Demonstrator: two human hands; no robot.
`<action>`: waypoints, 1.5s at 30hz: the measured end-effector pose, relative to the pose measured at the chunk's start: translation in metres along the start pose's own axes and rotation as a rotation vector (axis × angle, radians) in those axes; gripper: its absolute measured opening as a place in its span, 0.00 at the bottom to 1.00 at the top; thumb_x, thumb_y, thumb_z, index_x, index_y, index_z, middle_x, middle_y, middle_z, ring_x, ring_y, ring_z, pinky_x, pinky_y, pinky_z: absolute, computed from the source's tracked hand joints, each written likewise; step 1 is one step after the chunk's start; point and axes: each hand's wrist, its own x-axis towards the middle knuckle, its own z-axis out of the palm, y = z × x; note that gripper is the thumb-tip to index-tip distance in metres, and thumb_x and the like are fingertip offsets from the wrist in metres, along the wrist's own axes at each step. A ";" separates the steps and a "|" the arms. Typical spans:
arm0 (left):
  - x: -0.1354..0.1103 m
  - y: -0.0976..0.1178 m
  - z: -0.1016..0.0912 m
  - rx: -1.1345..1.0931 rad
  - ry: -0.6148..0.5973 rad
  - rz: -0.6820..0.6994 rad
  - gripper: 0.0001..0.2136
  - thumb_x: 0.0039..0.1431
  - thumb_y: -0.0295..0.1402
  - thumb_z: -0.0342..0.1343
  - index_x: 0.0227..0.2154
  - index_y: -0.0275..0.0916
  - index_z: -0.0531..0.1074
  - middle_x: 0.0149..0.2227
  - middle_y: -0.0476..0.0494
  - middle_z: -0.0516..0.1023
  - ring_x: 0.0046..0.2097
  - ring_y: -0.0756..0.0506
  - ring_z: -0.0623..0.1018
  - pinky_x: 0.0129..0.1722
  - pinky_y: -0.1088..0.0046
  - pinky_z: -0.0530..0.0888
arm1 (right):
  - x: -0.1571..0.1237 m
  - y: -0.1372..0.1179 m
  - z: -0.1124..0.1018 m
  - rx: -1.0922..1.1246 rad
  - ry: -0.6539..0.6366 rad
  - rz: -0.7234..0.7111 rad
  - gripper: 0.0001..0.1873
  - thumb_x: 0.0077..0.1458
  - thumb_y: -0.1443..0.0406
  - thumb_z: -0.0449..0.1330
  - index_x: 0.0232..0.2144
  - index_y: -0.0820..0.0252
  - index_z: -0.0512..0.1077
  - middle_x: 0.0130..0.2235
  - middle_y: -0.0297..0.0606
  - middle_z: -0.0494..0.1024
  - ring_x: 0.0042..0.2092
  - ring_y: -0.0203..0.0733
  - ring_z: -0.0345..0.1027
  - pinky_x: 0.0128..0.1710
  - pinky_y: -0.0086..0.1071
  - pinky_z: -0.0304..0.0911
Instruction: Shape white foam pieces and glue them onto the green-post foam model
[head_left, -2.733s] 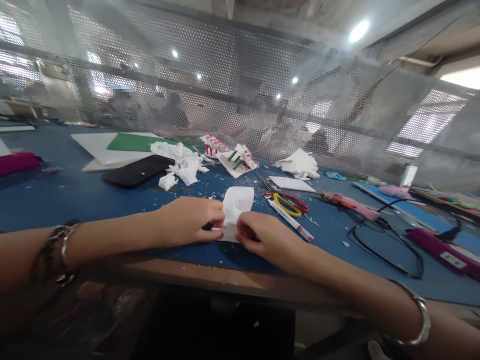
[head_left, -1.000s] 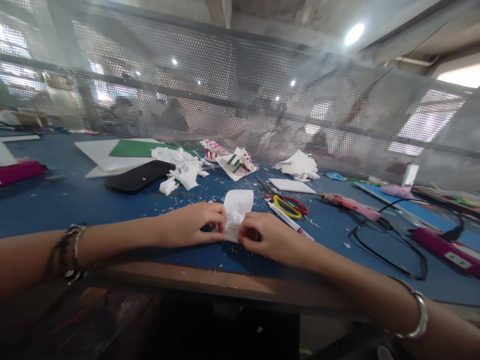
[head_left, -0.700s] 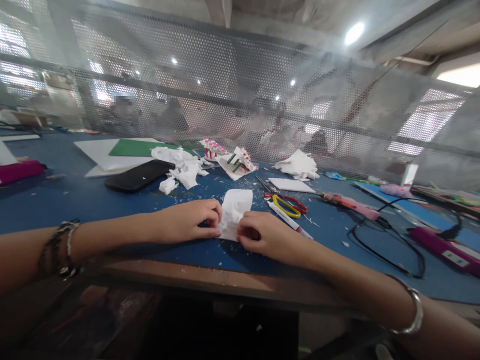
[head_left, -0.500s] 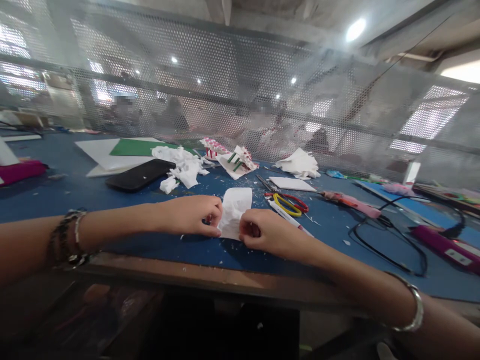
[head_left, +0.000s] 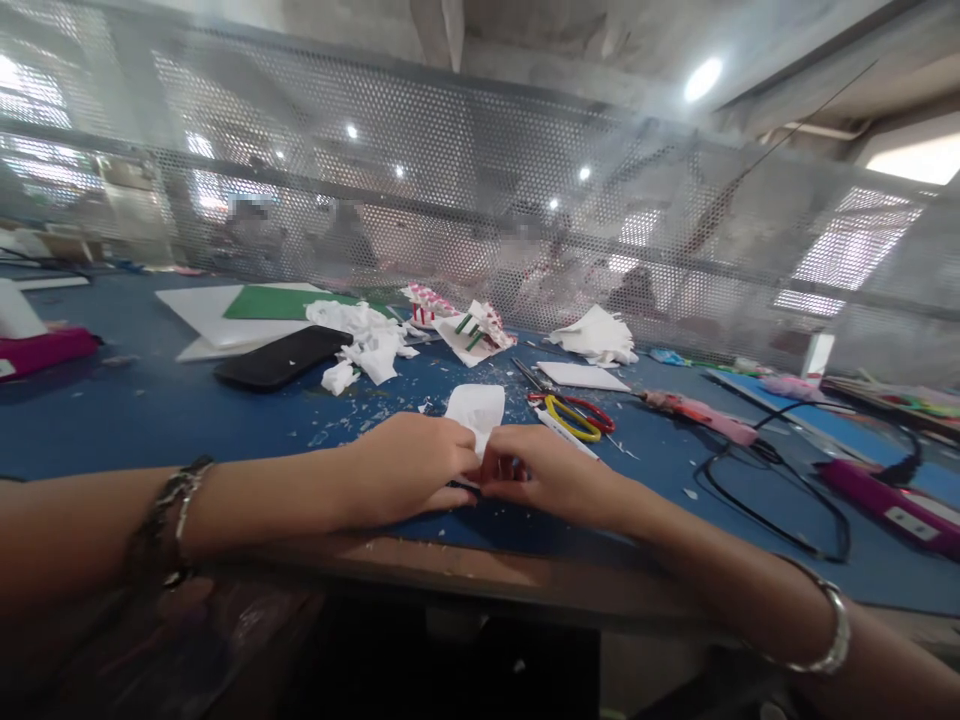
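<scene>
A white piece of paper (head_left: 475,408) lies on the blue table (head_left: 150,410) near the front edge. My left hand (head_left: 409,467) and my right hand (head_left: 544,473) meet over its near end, fingers curled and pinching the paper between them. Most of the paper's lower part is hidden under my fingers. Each wrist wears a bracelet.
Scissors with yellow and red handles (head_left: 574,411) and a pen (head_left: 564,432) lie just right of my hands. A black phone (head_left: 281,357), white paper scraps (head_left: 365,340), foam sheets (head_left: 225,312), a glue gun (head_left: 697,414) and a black cable (head_left: 765,480) lie around. A perforated screen (head_left: 480,210) stands behind.
My hands have drawn closer together over the paper's near end, so less of the paper shows now. The view has shifted slightly.
</scene>
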 end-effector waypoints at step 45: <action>0.043 -0.040 -0.007 -0.963 0.612 -0.090 0.09 0.48 0.34 0.52 0.22 0.33 0.69 0.24 0.47 0.71 0.26 0.54 0.67 0.24 0.79 0.64 | 0.019 0.015 -0.029 0.144 0.599 -0.060 0.03 0.47 0.68 0.51 0.28 0.60 0.61 0.25 0.31 0.66 0.27 0.30 0.58 0.28 0.27 0.55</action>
